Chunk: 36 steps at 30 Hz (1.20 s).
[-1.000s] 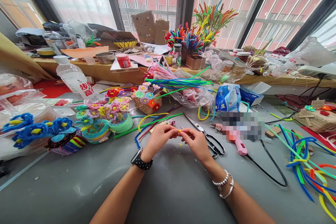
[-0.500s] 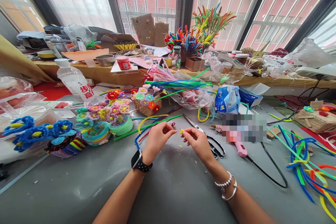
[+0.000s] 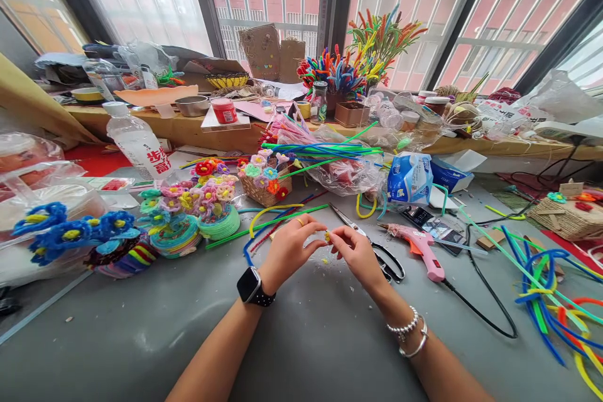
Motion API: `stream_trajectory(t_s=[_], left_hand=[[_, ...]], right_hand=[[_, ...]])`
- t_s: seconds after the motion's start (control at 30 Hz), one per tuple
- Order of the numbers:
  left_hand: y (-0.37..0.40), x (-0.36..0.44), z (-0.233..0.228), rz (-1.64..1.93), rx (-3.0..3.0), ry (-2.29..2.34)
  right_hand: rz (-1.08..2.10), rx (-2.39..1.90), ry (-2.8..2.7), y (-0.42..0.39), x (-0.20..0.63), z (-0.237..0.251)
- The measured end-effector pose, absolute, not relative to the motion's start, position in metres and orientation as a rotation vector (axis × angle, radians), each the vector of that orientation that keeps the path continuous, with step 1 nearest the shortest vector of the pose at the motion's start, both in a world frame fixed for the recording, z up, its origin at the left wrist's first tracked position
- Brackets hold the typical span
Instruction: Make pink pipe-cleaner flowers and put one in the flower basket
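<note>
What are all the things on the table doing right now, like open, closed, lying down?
Left hand: pinching the tiny yellow fuzzy piece.
Right hand: pinching it too.
Black-handled metal scissors: lying flat, blades closed.
Pink glue gun: lying down, black cord attached.
Clear plastic water bottle: capped, leaning.

Bare-armed, the person wears a black smartwatch (image 3: 250, 285), a gold ring (image 3: 299, 222) and beaded silver bracelets (image 3: 409, 331).

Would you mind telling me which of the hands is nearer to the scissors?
Right. The right hand sits just beside the scissors; the left hand is farther off, beyond the right.
</note>
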<state>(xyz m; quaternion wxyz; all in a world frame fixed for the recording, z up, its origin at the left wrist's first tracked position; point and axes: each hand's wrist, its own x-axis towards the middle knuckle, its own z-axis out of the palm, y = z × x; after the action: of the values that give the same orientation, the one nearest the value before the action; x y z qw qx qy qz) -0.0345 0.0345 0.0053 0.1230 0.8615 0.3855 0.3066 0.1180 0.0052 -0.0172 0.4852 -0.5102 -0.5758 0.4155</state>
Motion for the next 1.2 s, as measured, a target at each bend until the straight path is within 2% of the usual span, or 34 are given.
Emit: stream_trajectory(t_s=[0.33, 0.63, 1.03, 1.2], left_hand=[[0.0352, -0.0340, -0.0010, 1.107, 2.705, 1.029], [0.0341, -0.0341, -0.0007, 1.197, 2.752, 0.969], [0.0317, -0.0320, -0.0014, 1.182, 2.748, 1.037], [0.0314, -0.0316, 0.0006, 1.150, 2.719, 1.021]], right_hand=[[1.012, -1.231, -1.425, 0.0054, 0.1179, -0.0176], [0.872, -1.235, -1.535, 0.0041, 0.1189, -0.0156], [0.540, -1.264, -1.742, 0.0041, 0.1168, -0.0192], [0.504, -1.242, -1.779, 0.0040, 0.1169, -0.0191]])
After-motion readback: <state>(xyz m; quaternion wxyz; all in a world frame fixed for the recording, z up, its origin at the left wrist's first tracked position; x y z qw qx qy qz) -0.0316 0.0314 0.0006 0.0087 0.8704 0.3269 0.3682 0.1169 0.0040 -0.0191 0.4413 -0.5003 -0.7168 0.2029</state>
